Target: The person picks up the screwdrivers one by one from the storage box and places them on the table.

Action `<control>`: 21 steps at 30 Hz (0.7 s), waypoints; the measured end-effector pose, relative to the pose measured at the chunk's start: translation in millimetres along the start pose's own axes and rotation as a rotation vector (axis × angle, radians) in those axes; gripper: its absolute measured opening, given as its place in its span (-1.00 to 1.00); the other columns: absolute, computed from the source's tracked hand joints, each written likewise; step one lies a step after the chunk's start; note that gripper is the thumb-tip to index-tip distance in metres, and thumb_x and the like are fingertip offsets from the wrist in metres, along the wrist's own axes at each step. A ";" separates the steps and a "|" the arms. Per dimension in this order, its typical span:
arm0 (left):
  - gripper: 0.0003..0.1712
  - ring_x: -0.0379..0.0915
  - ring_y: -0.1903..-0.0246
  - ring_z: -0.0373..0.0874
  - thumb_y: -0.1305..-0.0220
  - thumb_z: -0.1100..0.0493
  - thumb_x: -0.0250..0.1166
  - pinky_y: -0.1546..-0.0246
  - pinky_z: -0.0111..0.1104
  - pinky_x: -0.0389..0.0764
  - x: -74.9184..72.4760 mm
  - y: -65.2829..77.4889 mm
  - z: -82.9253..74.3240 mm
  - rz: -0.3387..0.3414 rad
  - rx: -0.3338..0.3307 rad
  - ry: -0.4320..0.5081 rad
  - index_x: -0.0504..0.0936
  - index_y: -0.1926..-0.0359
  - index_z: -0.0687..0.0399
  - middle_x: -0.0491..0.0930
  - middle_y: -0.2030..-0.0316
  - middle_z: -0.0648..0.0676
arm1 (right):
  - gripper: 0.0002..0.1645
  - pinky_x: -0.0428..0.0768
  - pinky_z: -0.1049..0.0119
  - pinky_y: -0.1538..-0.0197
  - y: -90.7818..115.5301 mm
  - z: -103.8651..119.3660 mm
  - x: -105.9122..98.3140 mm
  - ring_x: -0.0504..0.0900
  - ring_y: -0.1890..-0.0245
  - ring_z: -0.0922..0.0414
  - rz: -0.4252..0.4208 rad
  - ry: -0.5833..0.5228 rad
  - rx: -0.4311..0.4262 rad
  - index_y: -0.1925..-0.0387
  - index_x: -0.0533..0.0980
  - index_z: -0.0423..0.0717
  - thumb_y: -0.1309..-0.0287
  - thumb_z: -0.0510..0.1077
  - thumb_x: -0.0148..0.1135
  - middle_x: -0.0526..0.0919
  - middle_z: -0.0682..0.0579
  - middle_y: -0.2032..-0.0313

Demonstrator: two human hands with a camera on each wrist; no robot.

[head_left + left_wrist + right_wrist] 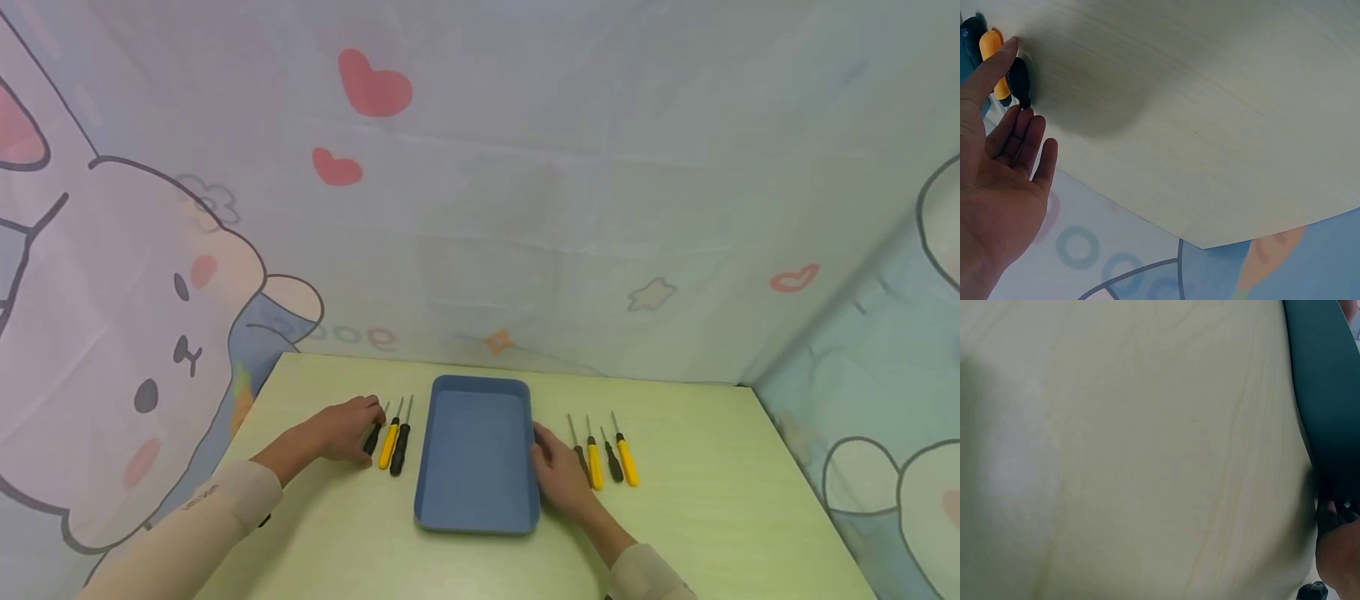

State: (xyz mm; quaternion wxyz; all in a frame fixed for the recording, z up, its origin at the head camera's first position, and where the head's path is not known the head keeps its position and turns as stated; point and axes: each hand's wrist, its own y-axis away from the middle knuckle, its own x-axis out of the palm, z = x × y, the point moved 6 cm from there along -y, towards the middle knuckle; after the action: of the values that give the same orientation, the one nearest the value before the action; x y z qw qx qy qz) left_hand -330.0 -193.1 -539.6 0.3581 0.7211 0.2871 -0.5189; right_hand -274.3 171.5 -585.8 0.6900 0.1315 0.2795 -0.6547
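Observation:
A blue tray (476, 462) lies on the table, with my right hand (562, 479) at its right rim. In the right wrist view, that hand (1341, 556) is mostly cut off, and its fingers go into shadow under the tray's edge. My left hand (348, 429) is at a row of three screwdrivers, around the leftmost, a black-handled screwdriver (372, 439). The left wrist view has the thumb and extended fingers on either side of its handle (1019, 81). Beside it lie a yellow-handled screwdriver (388, 448) and a larger black-handled screwdriver (401, 454).
Right of the tray lies another row of several screwdrivers, among them a yellow-handled one (627, 462) and a black-handled one (615, 467). The pale wood-grain table (720, 500) meets a printed cloth backdrop (525, 208) behind and at both sides.

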 end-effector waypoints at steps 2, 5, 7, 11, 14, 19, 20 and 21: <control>-0.30 0.47 -0.19 0.09 -0.08 -0.03 0.69 -0.15 -0.03 0.65 1.0 0.0 1.2 -0.002 0.001 -0.005 0.58 -0.14 0.14 0.48 -0.09 0.07 | -0.45 0.48 -0.20 -0.41 0.0 1.0 0.3 0.52 -0.38 -0.25 -0.005 0.002 -0.007 -0.48 0.41 -0.29 -0.57 -0.23 0.10 0.53 -0.29 -0.38; -0.29 0.48 -0.19 0.08 -0.09 -0.06 0.68 -0.17 -0.03 0.64 2.4 0.2 3.1 0.001 0.000 0.000 0.59 -0.15 0.13 0.49 -0.10 0.06 | -0.45 0.49 -0.20 -0.40 -0.2 1.9 1.6 0.52 -0.38 -0.25 -0.007 0.007 -0.013 -0.48 0.41 -0.29 -0.57 -0.23 0.10 0.54 -0.28 -0.38; -0.28 0.48 -0.19 0.07 -0.08 -0.08 0.69 -0.18 -0.04 0.64 2.3 0.8 4.4 0.001 0.002 0.006 0.60 -0.15 0.12 0.49 -0.09 0.05 | -0.46 0.49 -0.21 -0.40 -0.4 2.8 2.7 0.52 -0.38 -0.25 -0.006 0.010 -0.020 -0.47 0.41 -0.29 -0.57 -0.23 0.11 0.54 -0.28 -0.38; -0.26 0.49 -0.15 0.04 -0.07 -0.12 0.68 -0.20 -0.04 0.62 -0.6 2.4 5.7 0.009 0.007 0.029 0.60 -0.15 0.14 0.50 -0.06 0.03 | -0.45 0.48 -0.21 -0.41 -2.3 4.3 4.4 0.51 -0.38 -0.26 0.001 0.009 -0.020 -0.47 0.41 -0.29 -0.57 -0.23 0.11 0.54 -0.29 -0.38; -0.27 0.52 -0.10 0.04 -0.09 -0.11 0.67 -0.19 -0.03 0.63 -5.5 3.1 5.5 0.015 0.011 0.048 0.61 -0.14 0.17 0.51 -0.03 0.04 | -0.45 0.46 -0.21 -0.42 -4.5 6.0 5.5 0.50 -0.39 -0.27 0.010 0.005 -0.014 -0.48 0.40 -0.30 -0.58 -0.22 0.10 0.53 -0.29 -0.39; -0.25 0.53 -0.10 0.05 -0.13 -0.10 0.65 -0.16 -0.02 0.63 -14.8 1.0 -0.3 0.019 0.015 0.069 0.61 -0.20 0.22 0.52 -0.06 0.07 | -0.47 0.45 -0.23 -0.42 -5.7 6.3 5.2 0.49 -0.40 -0.27 0.029 0.014 -0.011 -0.47 0.40 -0.31 -0.59 -0.24 0.08 0.53 -0.30 -0.39; -0.22 0.53 -0.12 0.06 -0.14 -0.11 0.65 -0.17 -0.02 0.63 -16.9 0.3 -2.7 0.017 0.018 0.074 0.61 -0.23 0.24 0.52 -0.09 0.08 | -0.47 0.45 -0.23 -0.42 -5.7 6.4 5.0 0.49 -0.40 -0.28 0.033 0.012 -0.010 -0.47 0.40 -0.32 -0.58 -0.25 0.08 0.53 -0.30 -0.39; -0.19 0.52 -0.15 0.08 -0.15 -0.13 0.64 -0.17 -0.01 0.63 -19.1 -0.2 -5.2 0.013 0.021 0.079 0.59 -0.26 0.25 0.51 -0.13 0.10 | -0.47 0.44 -0.23 -0.43 -5.6 6.6 4.7 0.48 -0.40 -0.28 0.037 0.012 -0.011 -0.47 0.40 -0.33 -0.58 -0.25 0.08 0.52 -0.30 -0.39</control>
State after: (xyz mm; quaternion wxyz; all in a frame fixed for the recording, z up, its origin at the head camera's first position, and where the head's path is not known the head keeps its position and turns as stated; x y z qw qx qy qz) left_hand -333.1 -189.5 -520.4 0.3422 0.7467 0.2910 -0.4907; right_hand -278.5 163.4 -582.1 0.7010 0.1368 0.2846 -0.6394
